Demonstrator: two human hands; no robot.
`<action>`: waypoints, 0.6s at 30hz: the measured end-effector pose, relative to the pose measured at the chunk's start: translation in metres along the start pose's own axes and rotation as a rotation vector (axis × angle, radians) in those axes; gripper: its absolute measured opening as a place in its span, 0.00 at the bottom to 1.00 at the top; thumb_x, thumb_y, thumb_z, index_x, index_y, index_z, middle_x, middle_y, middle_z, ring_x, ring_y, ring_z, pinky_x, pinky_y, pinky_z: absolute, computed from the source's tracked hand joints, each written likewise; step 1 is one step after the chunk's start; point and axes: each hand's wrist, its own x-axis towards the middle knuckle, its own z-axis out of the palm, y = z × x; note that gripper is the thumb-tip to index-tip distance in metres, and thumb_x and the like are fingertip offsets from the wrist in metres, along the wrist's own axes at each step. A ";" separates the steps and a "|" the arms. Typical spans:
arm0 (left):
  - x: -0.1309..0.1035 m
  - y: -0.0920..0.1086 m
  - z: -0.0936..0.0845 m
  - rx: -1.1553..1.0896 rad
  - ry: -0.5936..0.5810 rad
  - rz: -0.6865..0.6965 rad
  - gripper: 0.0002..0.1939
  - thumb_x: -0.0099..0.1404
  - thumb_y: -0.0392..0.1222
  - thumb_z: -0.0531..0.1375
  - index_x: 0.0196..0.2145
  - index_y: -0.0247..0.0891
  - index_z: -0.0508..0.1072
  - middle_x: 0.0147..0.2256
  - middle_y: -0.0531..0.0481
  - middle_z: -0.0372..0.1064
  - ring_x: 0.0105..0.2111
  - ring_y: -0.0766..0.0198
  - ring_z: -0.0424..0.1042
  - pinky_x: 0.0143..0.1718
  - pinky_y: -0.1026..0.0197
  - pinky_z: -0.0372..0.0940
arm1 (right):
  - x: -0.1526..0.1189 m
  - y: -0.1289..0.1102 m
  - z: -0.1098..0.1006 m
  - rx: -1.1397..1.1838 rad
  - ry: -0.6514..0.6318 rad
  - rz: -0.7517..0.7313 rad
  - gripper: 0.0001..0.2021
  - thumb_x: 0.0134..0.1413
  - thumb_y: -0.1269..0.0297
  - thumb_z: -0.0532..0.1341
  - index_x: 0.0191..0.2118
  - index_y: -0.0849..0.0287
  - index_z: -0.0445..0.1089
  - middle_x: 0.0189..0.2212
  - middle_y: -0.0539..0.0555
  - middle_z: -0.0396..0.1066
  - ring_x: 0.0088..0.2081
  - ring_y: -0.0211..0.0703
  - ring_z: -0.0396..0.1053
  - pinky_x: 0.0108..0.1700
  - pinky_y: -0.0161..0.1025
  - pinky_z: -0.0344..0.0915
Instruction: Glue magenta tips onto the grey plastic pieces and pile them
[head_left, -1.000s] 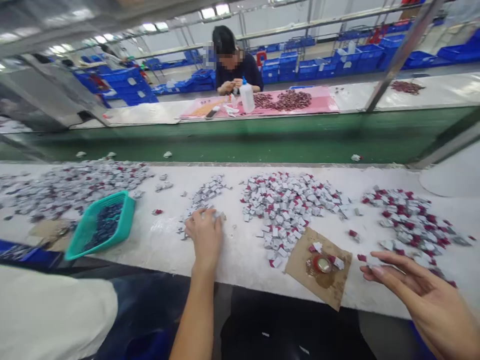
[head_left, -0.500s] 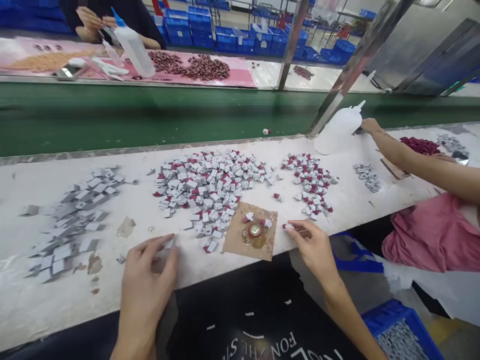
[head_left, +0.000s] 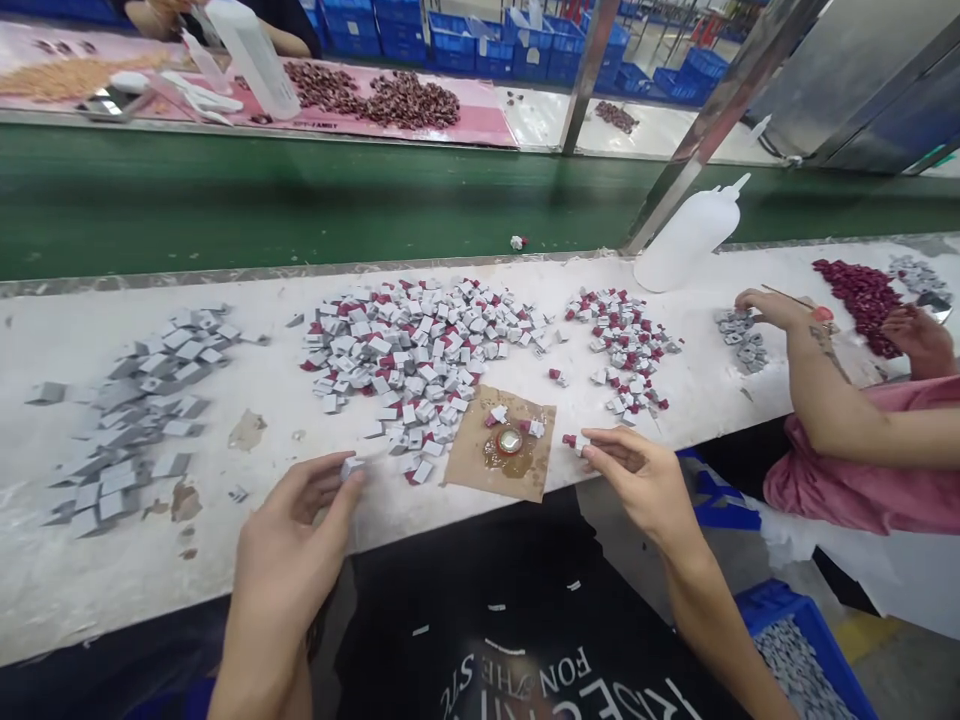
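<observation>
My left hand (head_left: pixel 307 525) pinches a small grey block (head_left: pixel 351 466) between thumb and fingertips, just over the table's front edge. With thumb and fingers closed, my right hand (head_left: pixel 630 475) holds a small red-and-white piece (head_left: pixel 576 442). Between the hands lies a brown cardboard square (head_left: pixel 472 465), wet with amber liquid around a small round cap (head_left: pixel 509 441). Two red-and-white pieces (head_left: pixel 533 428) rest on the cardboard. Behind it spreads a large heap of grey-white blocks with red parts (head_left: pixel 405 350). Plain grey blocks (head_left: pixel 142 400) are piled left of my left hand.
A smaller red-and-white heap (head_left: pixel 626 350) lies right of the cardboard. A white squeeze bottle (head_left: pixel 686 240) leans by a metal post (head_left: pixel 705 140). Beyond runs a green conveyor belt (head_left: pixel 300 210). At right, a co-worker's arm (head_left: pixel 832 370) reaches over grey pieces. Another person sits across the belt.
The grey block in my left hand has turned and shows more clearly. My right hand keeps its piece right of the cardboard. The co-worker's arm at right has drawn back from the bottle to the grey pieces.
</observation>
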 end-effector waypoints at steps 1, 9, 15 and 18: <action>-0.003 0.002 0.003 -0.096 -0.023 0.007 0.23 0.59 0.60 0.73 0.45 0.42 0.83 0.42 0.43 0.84 0.48 0.42 0.84 0.53 0.45 0.80 | -0.003 -0.002 0.004 0.030 -0.005 -0.003 0.23 0.63 0.39 0.76 0.49 0.53 0.90 0.43 0.58 0.88 0.42 0.55 0.88 0.46 0.49 0.88; -0.019 0.014 0.035 -0.408 -0.252 0.081 0.26 0.60 0.62 0.80 0.47 0.42 0.86 0.42 0.45 0.87 0.43 0.52 0.87 0.51 0.54 0.83 | -0.011 -0.018 0.048 0.152 -0.023 -0.173 0.09 0.71 0.61 0.73 0.51 0.51 0.90 0.44 0.56 0.87 0.45 0.49 0.88 0.50 0.42 0.87; -0.024 0.025 0.044 -0.450 -0.354 0.121 0.21 0.64 0.59 0.79 0.46 0.41 0.87 0.39 0.46 0.87 0.42 0.54 0.88 0.49 0.57 0.84 | -0.005 -0.016 0.055 0.060 -0.064 -0.235 0.09 0.73 0.64 0.71 0.53 0.51 0.89 0.46 0.56 0.87 0.47 0.50 0.88 0.51 0.44 0.87; -0.023 0.028 0.045 -0.463 -0.395 0.121 0.20 0.65 0.57 0.79 0.47 0.42 0.87 0.39 0.45 0.87 0.43 0.54 0.88 0.50 0.58 0.83 | -0.003 -0.016 0.055 0.008 -0.084 -0.268 0.09 0.74 0.66 0.70 0.53 0.51 0.89 0.46 0.56 0.88 0.48 0.50 0.88 0.50 0.44 0.86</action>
